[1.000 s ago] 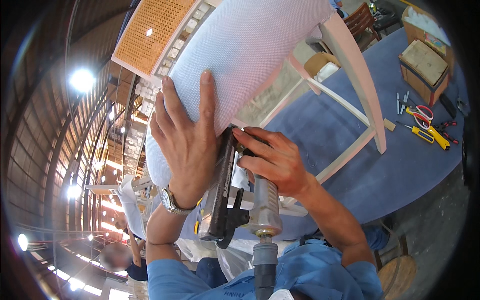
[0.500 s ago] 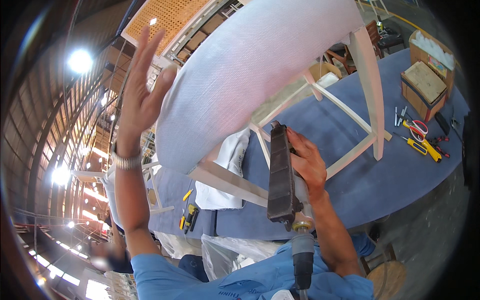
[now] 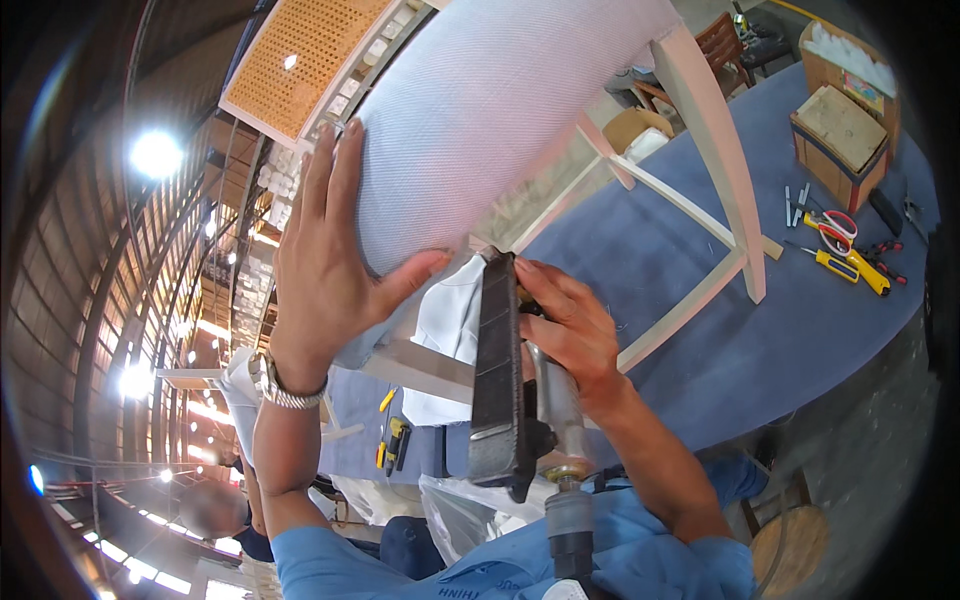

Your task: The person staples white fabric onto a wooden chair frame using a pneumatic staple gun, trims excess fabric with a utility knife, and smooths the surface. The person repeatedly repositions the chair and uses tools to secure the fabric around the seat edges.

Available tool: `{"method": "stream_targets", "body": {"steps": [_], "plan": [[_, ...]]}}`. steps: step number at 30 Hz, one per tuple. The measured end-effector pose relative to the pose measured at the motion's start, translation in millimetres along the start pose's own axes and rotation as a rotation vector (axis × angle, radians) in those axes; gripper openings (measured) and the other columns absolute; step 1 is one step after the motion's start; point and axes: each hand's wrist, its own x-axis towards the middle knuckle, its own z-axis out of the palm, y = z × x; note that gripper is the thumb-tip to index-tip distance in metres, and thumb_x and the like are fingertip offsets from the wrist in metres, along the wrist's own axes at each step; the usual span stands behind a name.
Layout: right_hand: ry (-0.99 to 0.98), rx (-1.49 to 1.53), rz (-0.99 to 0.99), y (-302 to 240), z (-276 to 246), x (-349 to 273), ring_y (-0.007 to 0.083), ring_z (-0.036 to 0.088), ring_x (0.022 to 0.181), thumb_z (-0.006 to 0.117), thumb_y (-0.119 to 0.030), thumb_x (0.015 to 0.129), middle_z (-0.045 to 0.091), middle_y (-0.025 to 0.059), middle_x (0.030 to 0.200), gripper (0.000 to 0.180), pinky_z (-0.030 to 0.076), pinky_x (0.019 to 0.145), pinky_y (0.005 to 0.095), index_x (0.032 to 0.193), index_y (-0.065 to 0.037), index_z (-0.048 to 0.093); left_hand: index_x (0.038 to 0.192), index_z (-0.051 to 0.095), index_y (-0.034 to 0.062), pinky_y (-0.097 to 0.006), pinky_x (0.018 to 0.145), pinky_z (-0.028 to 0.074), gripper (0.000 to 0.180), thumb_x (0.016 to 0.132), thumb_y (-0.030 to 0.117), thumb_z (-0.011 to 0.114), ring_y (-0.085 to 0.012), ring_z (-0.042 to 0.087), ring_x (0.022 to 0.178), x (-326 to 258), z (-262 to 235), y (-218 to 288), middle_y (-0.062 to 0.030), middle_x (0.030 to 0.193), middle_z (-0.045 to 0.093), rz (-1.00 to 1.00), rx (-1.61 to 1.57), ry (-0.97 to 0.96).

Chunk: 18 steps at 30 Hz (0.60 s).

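A light-coloured upholstered chair seat [image 3: 500, 120] with pale wooden legs [image 3: 715, 160] stands tilted on a blue-covered table. My left hand [image 3: 325, 255] lies against the seat's rounded left edge. Its fingers are stretched up along the fabric, and its thumb reaches across the lower corner. In my right hand [image 3: 575, 335] is a black pneumatic staple gun [image 3: 497, 370], with an air hose coupling [image 3: 570, 520] at its lower end. The gun's nose is close to the seat's lower corner, near my left thumb; whether it touches cannot be made out.
White cloth [image 3: 445, 325] lies behind the gun on the blue table cover [image 3: 690, 370]. Scissors [image 3: 838, 232], yellow-handled tools [image 3: 840, 265] and cardboard boxes [image 3: 840, 150] are at the right. More hand tools [image 3: 392, 440] lie lower left. A blurred person [image 3: 215, 510] is at far left.
My left hand has come down from the air onto the seat's edge and corner. The staple gun and my right hand have shifted left, toward that corner.
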Motion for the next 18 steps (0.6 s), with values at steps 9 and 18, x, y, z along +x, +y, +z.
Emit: {"method": "stream_targets", "body": {"steps": [9,18], "plan": [[-0.021,0.022,-0.036,-3,15,10,0.0351,0.067,0.115,0.076,-0.015,0.073,0.064,0.0128,0.14,0.026,0.055,0.084,0.0397,0.097,-0.013,0.068,0.163,0.027,0.0147,-0.054,0.104,0.042,0.125,0.061,0.035,0.096,-0.0476,0.047,0.132,-16,18,35,-0.0293,0.156,0.034,-0.131,0.227,0.034],[-0.06,-0.009,-0.053,4,19,18,0.0329,0.067,0.113,0.072,-0.019,0.077,0.065,0.011,0.139,0.019,0.054,0.083,0.039,0.095,-0.015,0.068,0.164,0.024,0.0198,-0.055,0.106,0.036,0.126,0.06,0.022,0.095,-0.0465,0.039,0.138,-21,27,43,-0.0287,0.159,0.028,-0.183,0.293,0.041]]}}
